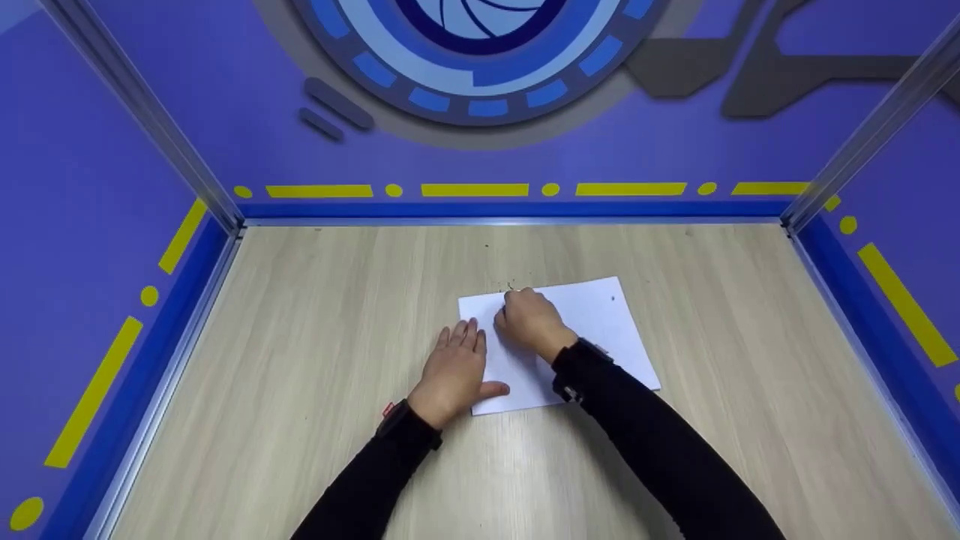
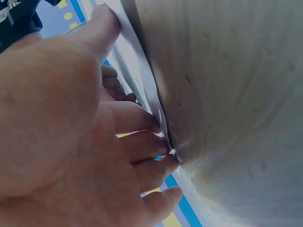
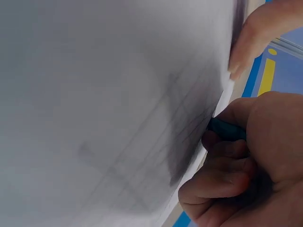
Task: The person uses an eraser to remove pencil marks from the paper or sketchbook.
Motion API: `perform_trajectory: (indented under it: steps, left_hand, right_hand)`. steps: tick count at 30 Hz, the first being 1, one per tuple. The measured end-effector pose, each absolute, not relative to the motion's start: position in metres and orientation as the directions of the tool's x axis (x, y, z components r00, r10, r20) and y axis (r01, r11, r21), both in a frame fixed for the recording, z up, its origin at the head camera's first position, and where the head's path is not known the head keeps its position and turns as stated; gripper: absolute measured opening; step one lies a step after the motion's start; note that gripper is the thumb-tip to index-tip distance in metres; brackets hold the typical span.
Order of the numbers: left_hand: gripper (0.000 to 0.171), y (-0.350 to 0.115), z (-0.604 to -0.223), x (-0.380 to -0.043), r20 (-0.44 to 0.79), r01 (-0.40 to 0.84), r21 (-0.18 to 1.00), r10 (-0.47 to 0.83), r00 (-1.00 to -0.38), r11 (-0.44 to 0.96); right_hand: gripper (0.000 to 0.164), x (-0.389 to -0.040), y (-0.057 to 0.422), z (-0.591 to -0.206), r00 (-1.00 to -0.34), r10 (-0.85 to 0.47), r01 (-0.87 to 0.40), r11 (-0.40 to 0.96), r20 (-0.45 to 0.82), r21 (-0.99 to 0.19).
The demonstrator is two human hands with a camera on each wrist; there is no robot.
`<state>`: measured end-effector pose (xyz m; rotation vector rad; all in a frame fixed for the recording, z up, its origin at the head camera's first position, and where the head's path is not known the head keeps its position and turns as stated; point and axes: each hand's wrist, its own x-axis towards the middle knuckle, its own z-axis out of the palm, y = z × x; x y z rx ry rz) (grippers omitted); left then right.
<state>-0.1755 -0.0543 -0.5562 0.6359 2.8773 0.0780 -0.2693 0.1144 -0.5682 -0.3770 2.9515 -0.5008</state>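
A white sheet or pad of paper (image 1: 598, 330) lies slightly turned on the table. My left hand (image 1: 454, 367) rests flat at its left edge, thumb on the paper and fingers spread. In the left wrist view, the left hand's fingers (image 2: 147, 146) reach along the paper's edge. The right hand (image 1: 531, 321) is over the upper left part of the paper. It pinches a small dark teal object (image 3: 227, 128), mostly hidden by the fingers, against the paper. Several faint thin lines (image 3: 161, 127) run across the paper in the right wrist view.
Small dark crumbs (image 1: 511, 285) lie by the paper's top edge. The light wooden table (image 1: 322, 315) is bounded by a blue-purple back wall (image 1: 480, 165) and side walls with metal frames. A small dark mark (image 1: 613, 298) shows near the paper's upper right corner.
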Motion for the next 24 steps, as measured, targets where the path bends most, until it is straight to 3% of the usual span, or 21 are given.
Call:
perform_trajectory:
  steps: [4,24]
  left_hand:
    - [0.107,-0.052,-0.556,-0.176,-0.171,0.416,0.081,0.424,-0.89,0.906]
    - [0.108,-0.054,-0.557,-0.175,-0.203,0.407,0.093,0.418,-0.886,0.909]
  right_hand:
    - [0.028,-0.269,0.13,-0.567,-0.965,-0.254,-0.221,0.924,-0.067,-0.31]
    - [0.026,-0.256,0.258,-0.568,-0.991,-0.1,-0.057,0.92,-0.093,-0.388]
